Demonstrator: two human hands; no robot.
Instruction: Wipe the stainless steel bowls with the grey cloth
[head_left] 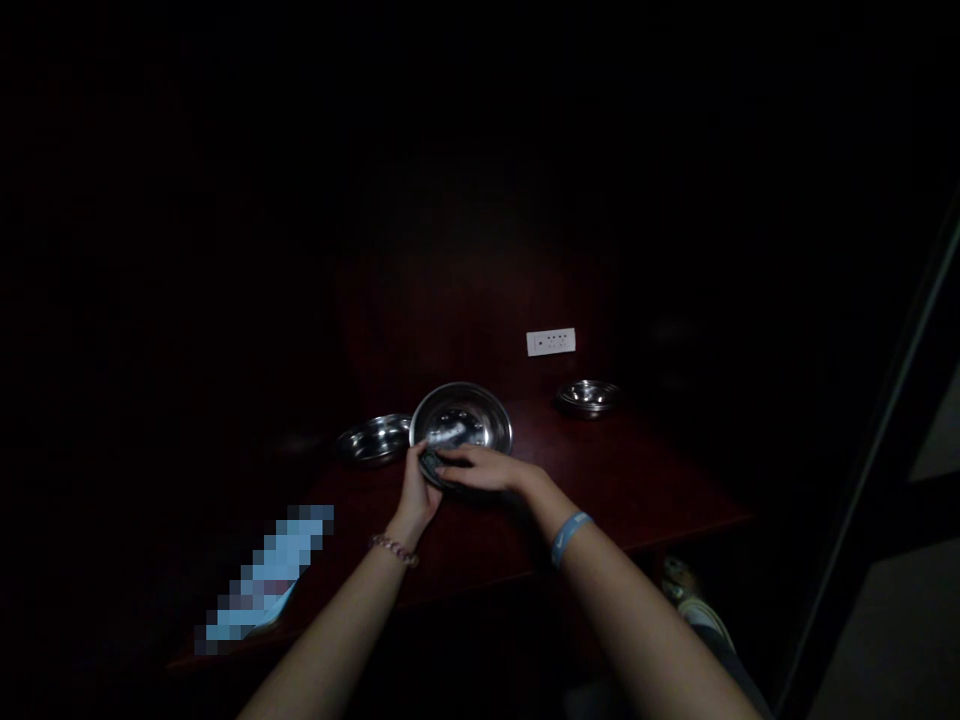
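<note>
A shiny metal bowl (461,410) is tilted toward me above the dark red table. My left hand (420,490) is closed on its near left rim, thumb up along the edge. My right hand (480,468) reaches over the near rim, its fingers pressed on a small dark greenish pad (433,462). Whether that pad is a cloth or a scourer is too dim to tell. Just left of the held bowl, a second shallow metal bowl (375,440) rests on the table, partly hidden behind it.
More metal bowls, seemingly stacked (589,398), stand at the back right of the table (585,490). A white power socket (551,342) is on the wall behind. At the front left lies a bright, pixelated flat object (266,580). Surroundings are very dark.
</note>
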